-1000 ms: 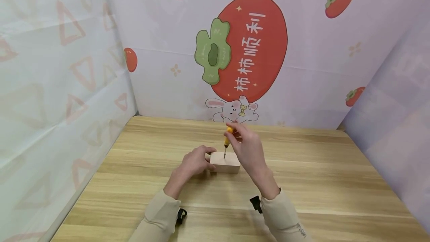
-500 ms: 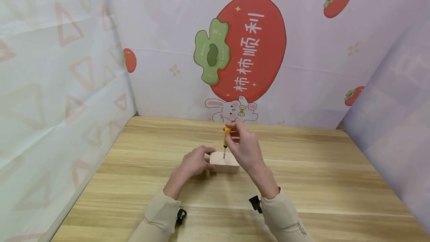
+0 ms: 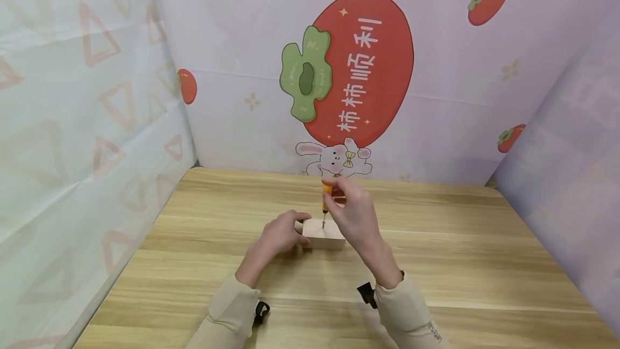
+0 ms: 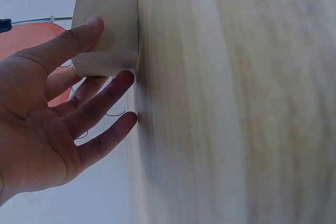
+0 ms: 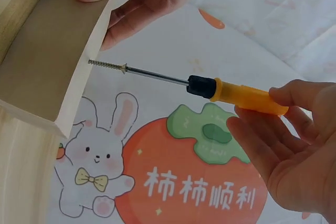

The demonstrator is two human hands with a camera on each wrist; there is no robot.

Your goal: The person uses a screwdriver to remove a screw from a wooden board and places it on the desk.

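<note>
Pale printed cloth [image 3: 232, 123] hangs beyond both hands, showing a big red fruit [image 3: 375, 74] with white writing and a white rabbit [image 3: 334, 159] below it. Before it stretches a wood-grain table [image 3: 465, 263], with the hands near its far edge. The left hand [image 3: 282, 233] grips one end of a pale wooden block [image 3: 323, 242], thumb on the near side and a finger on the far side; its other fingers spread out beside the end. The block sits on the table between the two hands. From its top stands a screw [image 5: 107, 65], and a screwdriver [image 5: 236, 95] meets the head from above. The right hand [image 3: 356, 217] pinches the yellow handle between thumb and fingers, higher than the left. Beige sleeves [image 3: 404, 306] cover both forearms behind the hands.
</note>
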